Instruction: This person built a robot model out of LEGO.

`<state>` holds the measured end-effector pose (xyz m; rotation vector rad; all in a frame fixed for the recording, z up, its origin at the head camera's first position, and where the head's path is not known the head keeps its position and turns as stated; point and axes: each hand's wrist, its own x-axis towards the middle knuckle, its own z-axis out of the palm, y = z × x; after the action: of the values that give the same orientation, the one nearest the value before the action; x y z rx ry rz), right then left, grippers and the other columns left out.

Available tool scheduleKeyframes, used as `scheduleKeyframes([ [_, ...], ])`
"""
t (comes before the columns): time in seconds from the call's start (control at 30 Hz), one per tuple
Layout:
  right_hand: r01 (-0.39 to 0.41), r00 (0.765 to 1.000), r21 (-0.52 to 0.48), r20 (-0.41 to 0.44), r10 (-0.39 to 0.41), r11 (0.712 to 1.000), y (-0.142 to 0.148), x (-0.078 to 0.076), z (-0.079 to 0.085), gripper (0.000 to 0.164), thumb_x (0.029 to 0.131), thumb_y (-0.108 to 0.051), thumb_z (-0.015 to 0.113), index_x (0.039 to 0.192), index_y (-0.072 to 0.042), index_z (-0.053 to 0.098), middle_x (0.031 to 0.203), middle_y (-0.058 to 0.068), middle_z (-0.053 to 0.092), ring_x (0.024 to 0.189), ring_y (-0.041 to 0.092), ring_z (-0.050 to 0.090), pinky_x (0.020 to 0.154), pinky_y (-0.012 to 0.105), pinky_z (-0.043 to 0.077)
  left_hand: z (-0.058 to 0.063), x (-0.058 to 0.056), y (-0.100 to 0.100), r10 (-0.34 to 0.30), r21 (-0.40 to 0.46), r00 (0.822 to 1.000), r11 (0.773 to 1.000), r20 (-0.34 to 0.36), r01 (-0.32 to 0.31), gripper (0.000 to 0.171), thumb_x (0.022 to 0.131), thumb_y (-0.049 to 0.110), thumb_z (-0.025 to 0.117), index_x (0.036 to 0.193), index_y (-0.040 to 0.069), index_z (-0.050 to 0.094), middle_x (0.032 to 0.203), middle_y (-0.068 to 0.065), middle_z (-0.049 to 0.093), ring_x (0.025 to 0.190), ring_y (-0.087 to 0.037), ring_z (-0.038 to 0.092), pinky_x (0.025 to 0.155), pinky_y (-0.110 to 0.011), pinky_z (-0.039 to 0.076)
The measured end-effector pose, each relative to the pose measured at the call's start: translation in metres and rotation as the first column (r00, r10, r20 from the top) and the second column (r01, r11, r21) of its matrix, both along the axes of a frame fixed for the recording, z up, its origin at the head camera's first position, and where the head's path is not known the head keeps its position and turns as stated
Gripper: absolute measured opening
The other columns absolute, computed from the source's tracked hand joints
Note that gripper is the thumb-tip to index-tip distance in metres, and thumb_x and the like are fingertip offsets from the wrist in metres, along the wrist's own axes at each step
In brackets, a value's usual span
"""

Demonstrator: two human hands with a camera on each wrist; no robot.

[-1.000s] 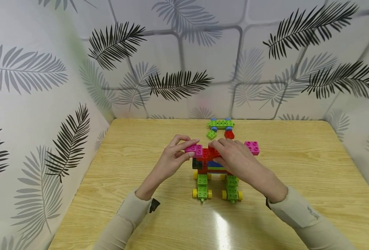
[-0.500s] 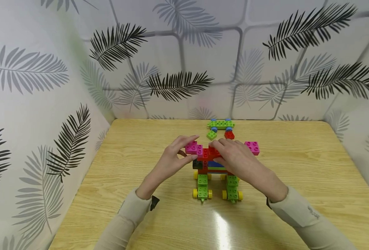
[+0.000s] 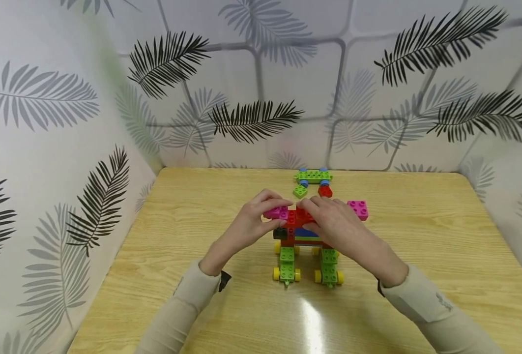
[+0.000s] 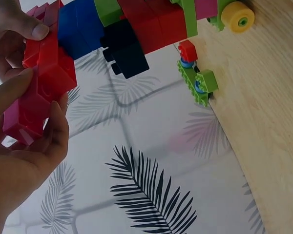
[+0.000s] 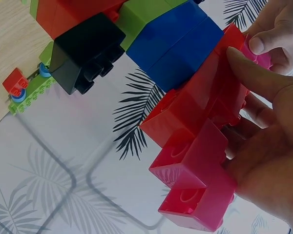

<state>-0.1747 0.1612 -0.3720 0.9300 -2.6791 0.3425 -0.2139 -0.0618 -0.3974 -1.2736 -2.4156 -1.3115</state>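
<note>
A toy animal-like build of building blocks stands on the table, with green leg pieces (image 3: 286, 265) on yellow wheels. Red blocks (image 5: 195, 97) form its top, over blue blocks (image 5: 178, 46) and a black block (image 4: 124, 48). My left hand (image 3: 247, 226) pinches the pink blocks (image 4: 31, 107) at the left end of the top row, thumb in front and fingers behind. Over the red blocks lies my right hand (image 3: 340, 226), gripping them with its thumb in front. Stepped pink blocks (image 5: 198, 175) stick out on the right end, past that hand.
Behind the build, a green wheeled base (image 3: 313, 176) with blue wheels lies near the table's back edge. A loose green block (image 3: 300, 191) and a red block (image 3: 325, 191) lie just in front of it. Leaf-patterned walls (image 3: 287, 78) stand behind and at the left.
My left fingers lifted off the pink blocks half a second ago; now they pinch them again, slightly farther right. The right hand keeps its hold on the red blocks.
</note>
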Motion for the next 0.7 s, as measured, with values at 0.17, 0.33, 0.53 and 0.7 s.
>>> scheduleKeyframes([
  [0.17, -0.002, 1.0, 0.002, -0.007, 0.002, 1.0, 0.001, 0.0, 0.0, 0.044, 0.077, -0.02, 0.082, 0.114, -0.005, 0.062, 0.097, 0.007, 0.065, 0.083, 0.023, 0.063, 0.067, 0.039, 0.054, 0.005, -0.001, 0.0, -0.021, -0.033, 1.0, 0.999, -0.013, 0.021, 0.036, 0.084, 0.003, 0.073, 0.119, 0.004, 0.065, 0.107, -0.008, 0.055, 0.097, -0.019, 0.057, 0.08, -0.021, 0.052],
  [0.33, -0.024, 1.0, 0.041, -0.001, 0.024, 0.999, 0.001, 0.001, 0.003, 0.043, 0.08, -0.022, 0.08, 0.114, -0.004, 0.062, 0.095, 0.008, 0.065, 0.082, 0.023, 0.063, 0.068, 0.038, 0.054, 0.007, -0.002, -0.001, -0.032, -0.06, 0.999, 0.998, 0.007, 0.032, 0.039, 0.084, 0.004, 0.074, 0.121, 0.006, 0.063, 0.108, -0.006, 0.055, 0.097, -0.016, 0.055, 0.081, -0.02, 0.051],
  [0.53, -0.053, 0.999, 0.041, -0.006, 0.054, 0.998, 0.009, 0.001, 0.02, 0.041, 0.086, -0.028, 0.074, 0.117, -0.004, 0.065, 0.099, 0.009, 0.067, 0.086, 0.025, 0.063, 0.072, 0.041, 0.053, 0.012, -0.003, -0.002, -0.056, -0.116, 0.998, 0.992, 0.002, 0.056, 0.04, 0.084, 0.006, 0.074, 0.122, 0.005, 0.062, 0.11, -0.007, 0.055, 0.096, -0.017, 0.056, 0.081, -0.02, 0.051],
  [0.7, -0.04, 0.999, -0.016, -0.01, 0.04, 0.999, 0.029, -0.004, 0.033, 0.038, 0.086, -0.025, 0.073, 0.117, -0.004, 0.065, 0.1, 0.01, 0.067, 0.085, 0.027, 0.064, 0.07, 0.042, 0.053, 0.02, -0.004, 0.004, -0.025, -0.231, 0.998, 0.973, -0.055, 0.011, 0.041, 0.084, 0.016, 0.076, 0.122, 0.008, 0.063, 0.11, -0.004, 0.059, 0.095, -0.015, 0.055, 0.081, -0.024, 0.05],
])
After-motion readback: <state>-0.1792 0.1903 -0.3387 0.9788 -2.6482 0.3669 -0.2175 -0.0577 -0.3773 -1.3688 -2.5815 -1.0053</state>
